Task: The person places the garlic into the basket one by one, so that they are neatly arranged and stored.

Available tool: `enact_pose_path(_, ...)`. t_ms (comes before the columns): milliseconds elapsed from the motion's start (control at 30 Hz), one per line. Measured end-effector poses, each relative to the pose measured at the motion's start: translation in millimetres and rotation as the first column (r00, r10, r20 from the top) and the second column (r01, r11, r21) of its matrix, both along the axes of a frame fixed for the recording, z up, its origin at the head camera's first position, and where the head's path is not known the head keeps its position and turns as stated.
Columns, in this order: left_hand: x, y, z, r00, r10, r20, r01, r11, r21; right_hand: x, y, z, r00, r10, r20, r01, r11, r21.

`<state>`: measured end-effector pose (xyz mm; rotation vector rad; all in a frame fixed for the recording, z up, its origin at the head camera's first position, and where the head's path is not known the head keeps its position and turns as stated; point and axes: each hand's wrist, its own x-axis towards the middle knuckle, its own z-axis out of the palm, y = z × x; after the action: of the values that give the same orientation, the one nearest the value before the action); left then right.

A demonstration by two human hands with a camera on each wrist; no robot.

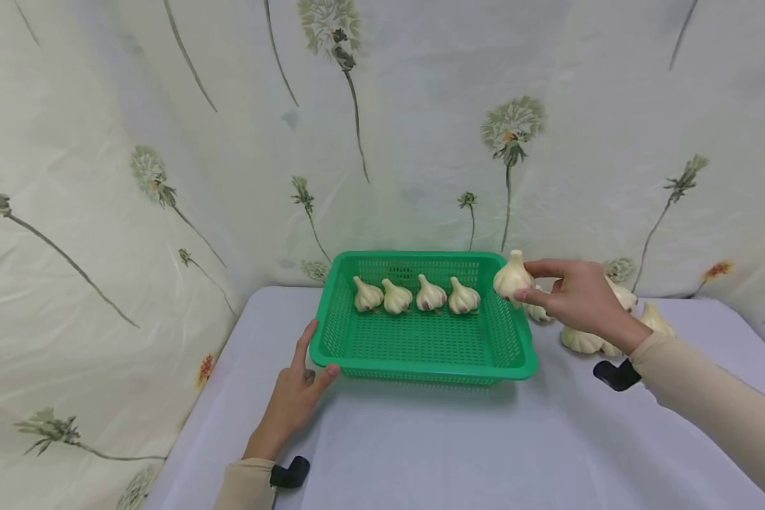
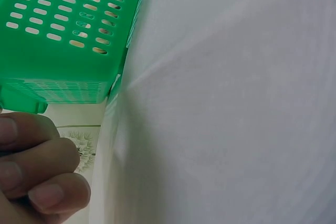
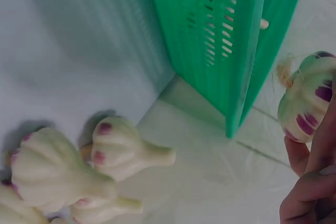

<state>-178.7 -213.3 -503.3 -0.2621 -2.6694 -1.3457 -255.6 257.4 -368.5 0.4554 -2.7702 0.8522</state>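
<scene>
A green plastic basket [image 1: 414, 370] stands on the white-covered table, with several garlic bulbs [image 1: 431, 294] in a row along its back half, stems up. At its front left corner, my left hand [image 1: 293, 397] holds the rim between thumb and index finger; the other fingers [image 2: 52, 192] are curled below it. My right hand [image 1: 574, 294] pinches a garlic bulb [image 1: 512, 280] between thumb and fingers, over the basket's right rim. The right wrist view shows purple streaks and a tuft of roots on this held garlic bulb [image 3: 303, 103].
More garlic bulbs [image 1: 583, 341] lie in a group on the table [image 1: 421, 453] right of the basket, partly hidden behind the right hand and forearm. A dandelion-patterned cloth [image 1: 414, 142] hangs behind the table and down the left side.
</scene>
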Motion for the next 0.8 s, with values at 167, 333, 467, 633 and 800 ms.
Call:
enact_pose_path(167, -0.8, -0.3, -0.6, 1.0, -0.001, 0.005, 0.001, 1.0, 0.003, -4.0, -18, 0.4, 1.0, 0.031, 0.004, -0.031, 0.999, -0.032)
enact_pose_path(333, -1.3, -0.4, -1.7, 1.0, -0.005, 0.014, 0.004, 1.0, 0.008, -7.1, -35, -0.7, 0.997, 0.069, 0.023, -0.068, 0.997, -0.029)
enact_pose_path(467, -0.9, -0.2, -0.9, 1.0, 0.002, 0.018, -0.002, 1.0, 0.007, -10.7, -47, -0.8, 0.995, 0.099, 0.017, -0.099, 0.995, -0.019)
enact_pose_path(633, -0.8, -0.5, 0.0, 1.0, 0.007, 0.015, -0.007, 1.0, -0.004, -16.9, -61, 2.8, 0.99, 0.138, 0.021, -0.138, 0.99, -0.022)
enact_pose_path(800, -1.6, -0.9, -0.1, 1.0, 0.005, 0.017, -0.005, 1.0, -0.002, -23.9, -76, 7.0, 0.986, 0.162, 0.034, -0.161, 0.987, -0.024)
